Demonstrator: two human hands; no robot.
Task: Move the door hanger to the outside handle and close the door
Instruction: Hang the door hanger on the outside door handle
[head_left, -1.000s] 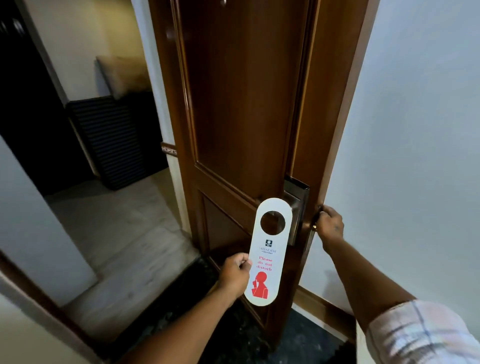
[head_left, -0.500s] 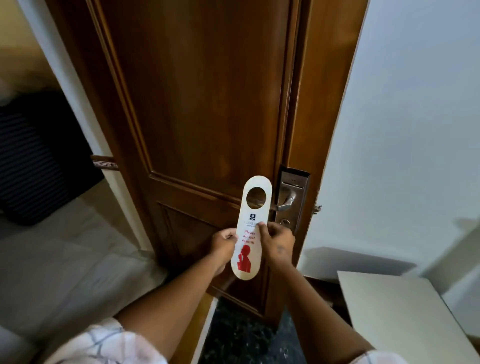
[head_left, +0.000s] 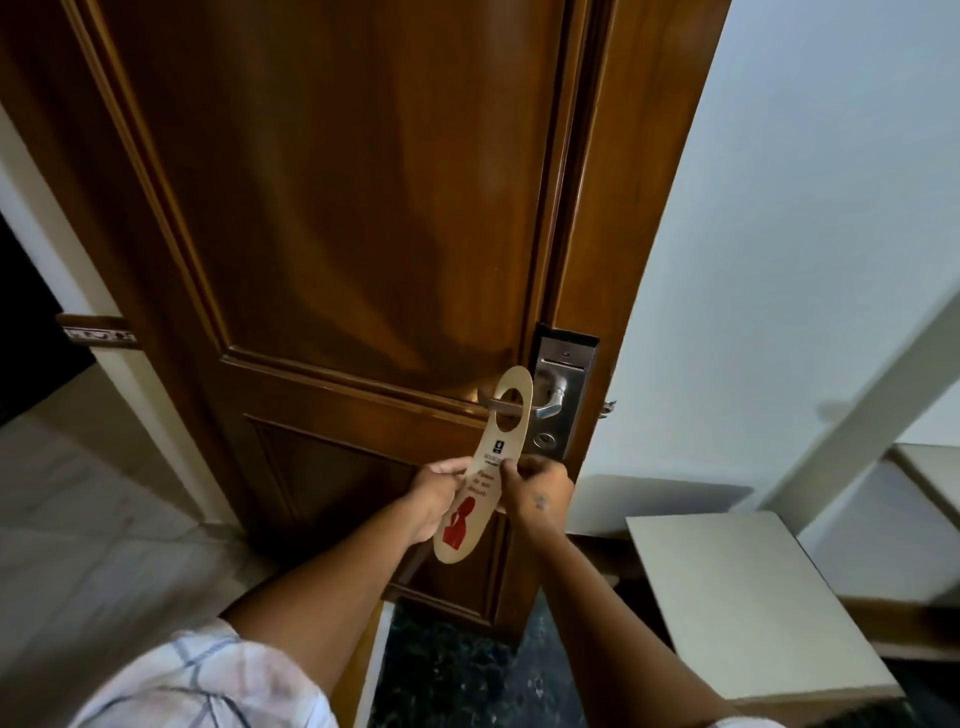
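A white door hanger (head_left: 470, 514) with red print and a red figure hangs tilted, its round hole threaded over the metal lever handle (head_left: 519, 407) of the brown wooden door (head_left: 337, 208). My left hand (head_left: 436, 493) pinches the hanger's left edge at mid-height. My right hand (head_left: 540, 491) pinches its right edge at the same height. The handle sits on a silver lock plate (head_left: 563, 395) near the door's edge, and the lever's tip pokes out to the left of the hanger.
A white wall (head_left: 805, 234) stands right of the door. A pale flat board (head_left: 748, 603) lies low at the right. Dark speckled floor (head_left: 457, 675) is below the door. Light tiled floor (head_left: 78, 545) and a white frame (head_left: 78, 280) are at the left.
My right hand left the door edge and joined the left hand on the hanger. The hanger's hole went over the lever handle. The view moved closer to the door.
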